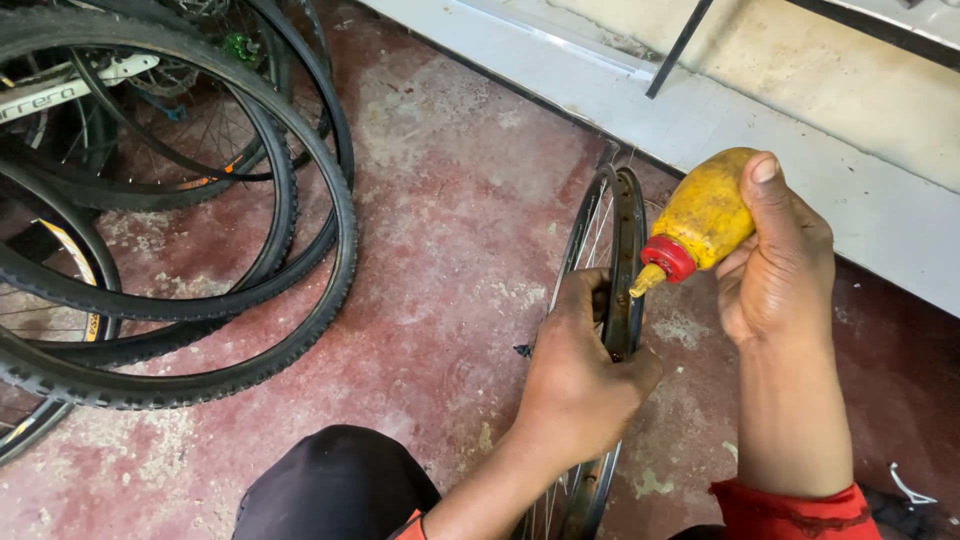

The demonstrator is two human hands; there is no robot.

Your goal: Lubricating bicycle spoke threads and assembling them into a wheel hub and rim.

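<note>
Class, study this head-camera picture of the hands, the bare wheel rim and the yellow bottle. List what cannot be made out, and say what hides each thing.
- Wheel rim: its lower part is cut off by the bottom edge; the left hand covers the gripped stretch.
- Yellow squeeze bottle: its rear is hidden by the right hand; any liquid at the nozzle is too small to see.
- Black tyres: cut off by the left edge.

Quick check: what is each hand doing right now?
Left hand: closed around the wheel rim.
Right hand: closed on the yellow bottle, nozzle at the rim.
</note>
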